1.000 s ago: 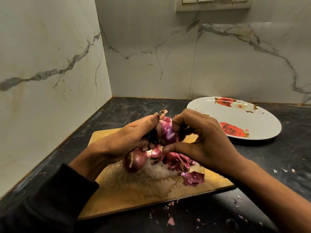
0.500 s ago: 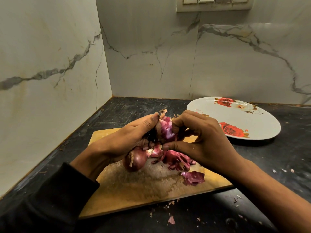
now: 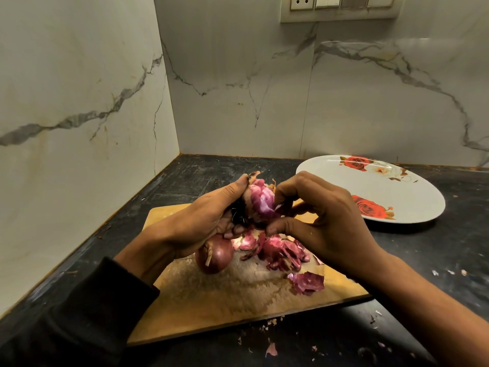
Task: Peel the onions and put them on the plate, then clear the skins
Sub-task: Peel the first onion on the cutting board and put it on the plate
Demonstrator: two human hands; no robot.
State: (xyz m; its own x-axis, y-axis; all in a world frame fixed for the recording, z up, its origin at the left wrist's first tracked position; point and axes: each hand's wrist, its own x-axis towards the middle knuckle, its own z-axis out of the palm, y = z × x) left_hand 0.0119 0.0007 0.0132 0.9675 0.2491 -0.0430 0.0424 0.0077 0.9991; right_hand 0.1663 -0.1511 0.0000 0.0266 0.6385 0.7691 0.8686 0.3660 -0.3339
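The head view looked down on a dark, speckled stone counter (image 3: 436, 250) set into a corner of white marble-patterned wall tiles (image 3: 238, 88) with grey veins; a cream switch-and-socket panel (image 3: 340, 7) sat high on the back wall at about one o'clock. A rectangular light wooden cutting board (image 3: 211, 308) lay on the counter at the centre, its long side running from about eight o'clock to four o'clock. A white oval plate printed with red roses (image 3: 412, 197) rested on the counter at two o'clock from the board, just beside its far corner.

Above the far part of the board, a partly peeled red-purple onion (image 3: 260, 202) was held up between the two hands. Its dark root tuft faced seven o'clock, into the left palm, and its dry tip pointed toward eleven o'clock, so its long axis ran roughly along that line. The left hand (image 3: 201, 223) gripped the onion from the nine o'clock side, fingers wrapped over its top and underside. The right hand (image 3: 322, 221) closed in from three o'clock, fingers curled and fingertips pinching a strip of skin on the onion's right face, thumb stretched beneath.

Directly under the left hand, an unpeeled dark red onion (image 3: 215, 254) sat on the board. At its three o'clock side lay a heap of loose purple onion skins (image 3: 280, 254), with one larger piece (image 3: 308, 283) toward five o'clock. Small skin flakes (image 3: 271, 349) dotted the counter near the board's close edge.
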